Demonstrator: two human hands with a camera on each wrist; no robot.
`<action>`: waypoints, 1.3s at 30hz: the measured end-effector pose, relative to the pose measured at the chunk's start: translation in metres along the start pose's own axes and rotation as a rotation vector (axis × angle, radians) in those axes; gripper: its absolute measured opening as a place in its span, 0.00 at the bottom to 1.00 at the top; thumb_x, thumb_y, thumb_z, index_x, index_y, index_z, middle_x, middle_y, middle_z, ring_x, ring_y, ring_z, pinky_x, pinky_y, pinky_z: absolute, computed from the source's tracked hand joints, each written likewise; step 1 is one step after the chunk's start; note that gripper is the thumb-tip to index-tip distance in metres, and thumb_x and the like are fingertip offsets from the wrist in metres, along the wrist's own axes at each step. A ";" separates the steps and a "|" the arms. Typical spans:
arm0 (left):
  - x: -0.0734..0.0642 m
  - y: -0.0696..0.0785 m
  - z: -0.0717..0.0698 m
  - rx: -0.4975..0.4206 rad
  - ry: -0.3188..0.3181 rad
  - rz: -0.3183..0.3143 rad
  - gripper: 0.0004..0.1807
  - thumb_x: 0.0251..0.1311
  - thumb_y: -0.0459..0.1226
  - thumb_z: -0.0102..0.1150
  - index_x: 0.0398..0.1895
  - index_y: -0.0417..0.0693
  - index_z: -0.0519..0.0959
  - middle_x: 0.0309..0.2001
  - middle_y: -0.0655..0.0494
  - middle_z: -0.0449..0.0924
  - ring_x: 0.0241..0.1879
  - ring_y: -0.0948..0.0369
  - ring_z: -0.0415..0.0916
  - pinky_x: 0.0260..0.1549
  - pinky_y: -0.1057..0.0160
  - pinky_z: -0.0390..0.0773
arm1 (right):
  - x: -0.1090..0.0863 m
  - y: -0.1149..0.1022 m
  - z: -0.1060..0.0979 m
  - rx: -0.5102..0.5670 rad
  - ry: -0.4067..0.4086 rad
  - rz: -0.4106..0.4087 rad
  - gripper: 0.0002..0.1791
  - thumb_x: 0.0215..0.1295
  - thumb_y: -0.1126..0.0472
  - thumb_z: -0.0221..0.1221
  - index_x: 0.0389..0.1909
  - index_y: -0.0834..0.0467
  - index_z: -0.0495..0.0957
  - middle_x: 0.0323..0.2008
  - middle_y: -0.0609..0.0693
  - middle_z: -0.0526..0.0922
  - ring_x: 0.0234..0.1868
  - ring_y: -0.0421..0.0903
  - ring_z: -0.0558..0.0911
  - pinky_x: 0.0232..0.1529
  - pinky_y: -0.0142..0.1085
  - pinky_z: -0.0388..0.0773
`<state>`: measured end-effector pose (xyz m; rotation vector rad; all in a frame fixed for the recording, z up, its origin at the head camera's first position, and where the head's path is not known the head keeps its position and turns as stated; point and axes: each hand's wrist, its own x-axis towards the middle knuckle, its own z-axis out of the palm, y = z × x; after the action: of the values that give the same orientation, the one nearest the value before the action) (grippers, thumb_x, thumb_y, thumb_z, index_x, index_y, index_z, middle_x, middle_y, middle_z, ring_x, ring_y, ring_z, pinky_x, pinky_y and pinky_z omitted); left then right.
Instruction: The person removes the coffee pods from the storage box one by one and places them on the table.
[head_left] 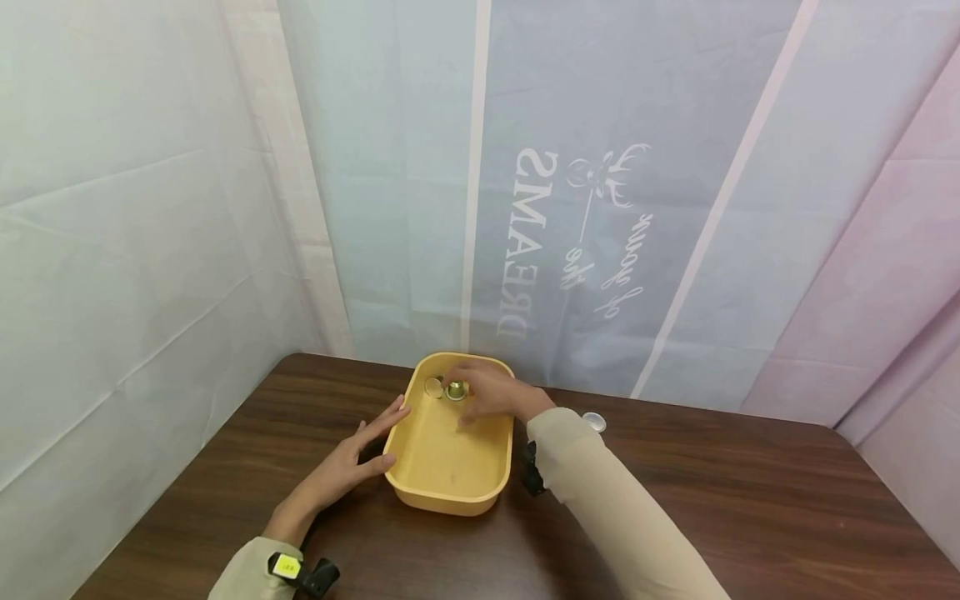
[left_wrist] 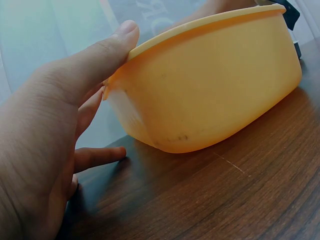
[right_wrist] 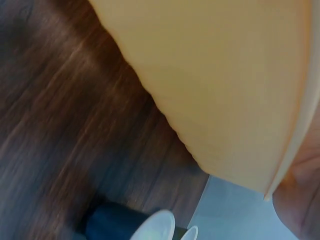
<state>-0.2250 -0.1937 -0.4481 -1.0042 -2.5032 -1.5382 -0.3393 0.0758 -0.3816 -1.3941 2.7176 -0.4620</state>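
Note:
A yellow plastic bin (head_left: 452,471) stands on the table. My left hand (head_left: 341,467) touches its left side, thumb and forefinger spread along the rim and the lower fingers outstretched outside the wall. Over the far end, my right hand (head_left: 491,392) reaches inside with bent fingers and the thumb set apart. Beneath those fingers is a small green-gold capsule (head_left: 456,389), apparently a coffee capsule; whether a fingertip touches it is unclear. Just left of it, in the far left corner, a round, pale-faced capsule (head_left: 434,387) lies. The right wrist view hides the right fingertips behind the bin wall.
Right of the bin, beyond my right sleeve, a piece with a silvery round face (head_left: 595,422) lies on the dark wooden table (head_left: 750,492). The right wrist view shows a dark capsule with a white face (right_wrist: 157,227) and another pale rim beside it. A printed cloth hangs behind.

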 end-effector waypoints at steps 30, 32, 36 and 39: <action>0.000 0.002 0.000 -0.012 -0.009 -0.021 0.34 0.66 0.32 0.55 0.74 0.53 0.57 0.75 0.58 0.44 0.73 0.50 0.41 0.60 0.30 0.27 | 0.003 0.000 0.005 -0.029 -0.111 -0.048 0.21 0.47 0.74 0.66 0.43 0.52 0.83 0.39 0.46 0.80 0.38 0.42 0.77 0.39 0.31 0.74; 0.000 0.001 0.000 -0.013 -0.009 -0.021 0.35 0.66 0.32 0.55 0.74 0.54 0.57 0.75 0.58 0.44 0.73 0.50 0.41 0.60 0.30 0.27 | 0.003 0.000 0.007 -0.044 -0.119 -0.043 0.21 0.46 0.73 0.67 0.42 0.51 0.84 0.38 0.45 0.79 0.38 0.42 0.77 0.39 0.30 0.74; 0.000 0.001 0.000 -0.013 -0.007 -0.024 0.35 0.65 0.32 0.55 0.74 0.54 0.57 0.75 0.59 0.44 0.73 0.51 0.40 0.60 0.31 0.26 | 0.004 0.000 0.007 -0.035 -0.124 -0.034 0.21 0.44 0.74 0.67 0.39 0.51 0.85 0.36 0.43 0.80 0.36 0.42 0.77 0.37 0.29 0.74; 0.000 0.000 0.000 -0.012 -0.005 -0.024 0.35 0.65 0.32 0.55 0.74 0.54 0.58 0.75 0.59 0.44 0.73 0.51 0.41 0.60 0.31 0.26 | 0.005 -0.001 0.006 -0.028 -0.129 -0.028 0.20 0.45 0.73 0.68 0.40 0.51 0.84 0.37 0.43 0.81 0.36 0.42 0.78 0.36 0.29 0.74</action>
<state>-0.2255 -0.1938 -0.4480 -0.9835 -2.5218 -1.5606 -0.3398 0.0697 -0.3867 -1.4182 2.6152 -0.3242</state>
